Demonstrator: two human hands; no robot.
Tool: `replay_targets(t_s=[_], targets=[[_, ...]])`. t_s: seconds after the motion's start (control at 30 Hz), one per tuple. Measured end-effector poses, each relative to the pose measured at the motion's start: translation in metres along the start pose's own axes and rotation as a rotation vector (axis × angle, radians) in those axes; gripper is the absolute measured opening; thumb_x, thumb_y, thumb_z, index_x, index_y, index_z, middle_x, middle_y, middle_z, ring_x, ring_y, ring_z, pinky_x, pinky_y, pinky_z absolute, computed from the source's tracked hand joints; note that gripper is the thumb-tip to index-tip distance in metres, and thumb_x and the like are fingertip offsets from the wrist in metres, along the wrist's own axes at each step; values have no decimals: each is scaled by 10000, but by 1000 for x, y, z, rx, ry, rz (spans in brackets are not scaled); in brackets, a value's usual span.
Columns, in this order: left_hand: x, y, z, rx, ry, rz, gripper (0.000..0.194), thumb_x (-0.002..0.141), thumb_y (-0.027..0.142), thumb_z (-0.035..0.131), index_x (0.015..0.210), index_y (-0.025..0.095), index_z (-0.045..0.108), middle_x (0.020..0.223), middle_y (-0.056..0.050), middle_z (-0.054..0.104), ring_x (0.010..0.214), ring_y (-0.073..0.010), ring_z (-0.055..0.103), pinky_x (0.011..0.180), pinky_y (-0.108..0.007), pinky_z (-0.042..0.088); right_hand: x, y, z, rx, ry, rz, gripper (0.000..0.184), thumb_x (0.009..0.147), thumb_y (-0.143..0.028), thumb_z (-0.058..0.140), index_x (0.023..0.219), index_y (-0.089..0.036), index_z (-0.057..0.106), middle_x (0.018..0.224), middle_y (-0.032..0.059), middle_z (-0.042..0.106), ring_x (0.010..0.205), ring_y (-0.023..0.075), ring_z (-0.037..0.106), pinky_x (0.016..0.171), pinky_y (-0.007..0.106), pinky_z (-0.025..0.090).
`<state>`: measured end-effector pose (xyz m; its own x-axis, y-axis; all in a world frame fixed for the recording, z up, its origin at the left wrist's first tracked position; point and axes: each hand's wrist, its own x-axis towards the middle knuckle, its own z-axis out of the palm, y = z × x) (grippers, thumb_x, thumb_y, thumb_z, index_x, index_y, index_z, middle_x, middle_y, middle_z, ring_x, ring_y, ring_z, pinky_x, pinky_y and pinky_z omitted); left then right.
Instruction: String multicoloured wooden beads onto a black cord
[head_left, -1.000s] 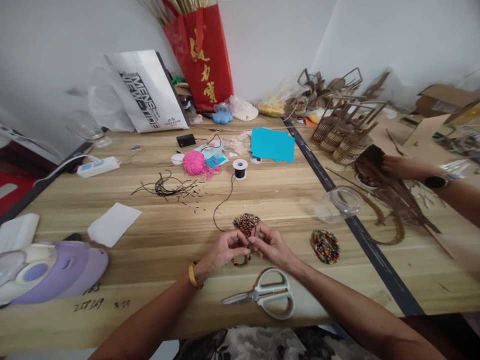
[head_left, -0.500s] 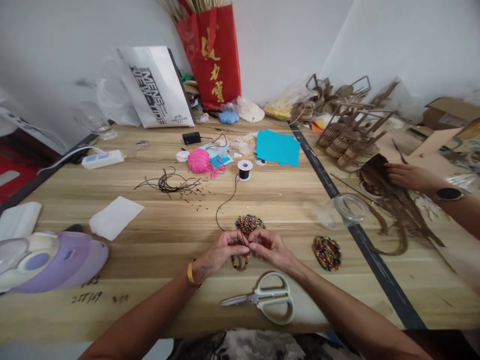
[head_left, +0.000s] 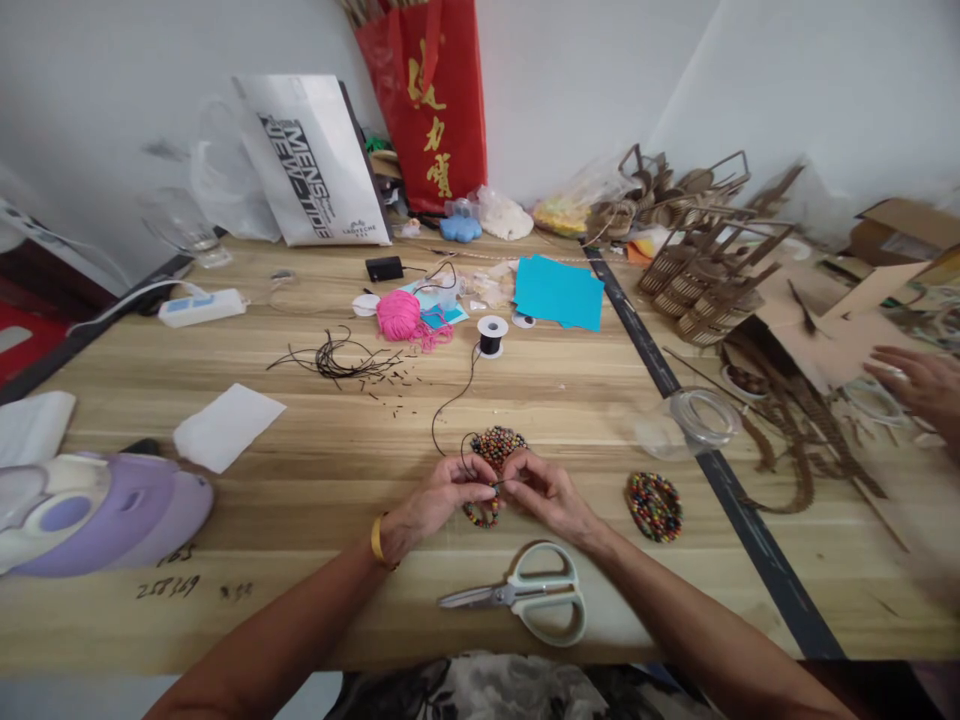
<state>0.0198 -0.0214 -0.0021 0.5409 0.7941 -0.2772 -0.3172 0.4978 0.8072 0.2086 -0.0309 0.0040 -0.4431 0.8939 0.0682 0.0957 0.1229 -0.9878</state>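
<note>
Left hand (head_left: 444, 492) and right hand (head_left: 549, 495) pinch 1 black cord (head_left: 499, 483), apparently joined to 1 beaded loop (head_left: 482, 523).

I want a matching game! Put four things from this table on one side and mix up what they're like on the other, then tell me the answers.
1. scissors
2. yarn ball
3. spool
4. beaded loop

A. wound with black cord
B. many-coloured, by the left hand
C. pale-handled
D. bright pink

Pairs: 1-C, 2-D, 3-A, 4-B
</note>
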Motion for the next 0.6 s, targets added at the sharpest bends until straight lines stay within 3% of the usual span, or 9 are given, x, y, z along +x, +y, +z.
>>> replay_targets(t_s=[0.2,0.3,0.6], targets=[[0,0,0,76,2,40,284,618,287,798,748,106,622,627,-24,664,552,-126,620,562,-240,492,-1,5,-1,-23,-39,35,269,898,-429,525,842,-165,524,657,-22,485,547,87,392,487,198,297],[0,0,-1,115,4,64,250,662,294,768,728,107,616,625,-25,660,557,-118,612,567,-231,488,-2,5,-3,-144,-75,19,247,910,-384,507,800,-163,506,629,-35,460,527,79,356,474,195,264],[-1,-2,-3,207,-54,28,273,664,320,770,702,109,601,641,-24,646,545,-105,587,522,-211,494,-3,1,-2,-487,-147,-221,145,874,-152,447,730,-172,450,662,-14,469,585,98,415,550,207,311]])
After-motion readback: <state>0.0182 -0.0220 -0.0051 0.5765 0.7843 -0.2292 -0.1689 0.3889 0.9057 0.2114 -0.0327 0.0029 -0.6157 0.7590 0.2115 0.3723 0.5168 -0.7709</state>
